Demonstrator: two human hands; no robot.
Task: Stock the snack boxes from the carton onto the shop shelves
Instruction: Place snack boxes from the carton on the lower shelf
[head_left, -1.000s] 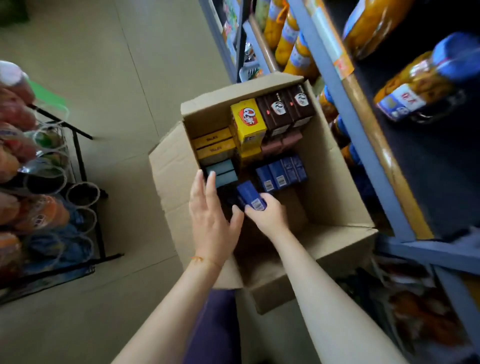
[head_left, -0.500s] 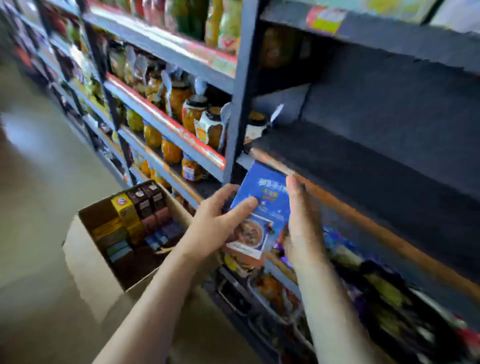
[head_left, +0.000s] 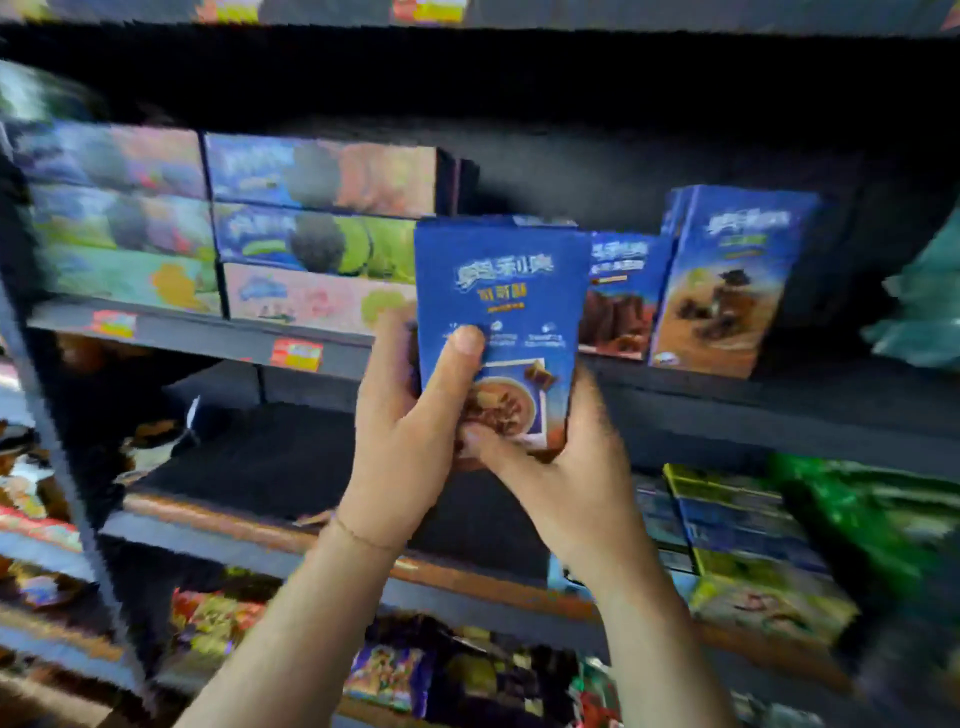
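Observation:
A tall blue snack box (head_left: 506, 291) stands upright in both my hands, in front of the upper shelf (head_left: 753, 395). My left hand (head_left: 410, 421) grips its left side, thumb across the front. My right hand (head_left: 566, 478) holds its lower right corner, thumb on the picture of the bowl. Two similar blue boxes (head_left: 727, 280) stand on that shelf just right of the held one. The carton is out of view.
Flat snack boxes (head_left: 317, 234) lie stacked on the upper shelf at left. The dark middle shelf (head_left: 260, 462) is bare at left and holds green and blue packs (head_left: 748, 551) at right. Bagged snacks (head_left: 395, 670) fill the bottom shelf.
The blue box came out of the carton and rose to the upper shelf, now held in both hands. My view swung from the carton up to the shelves.

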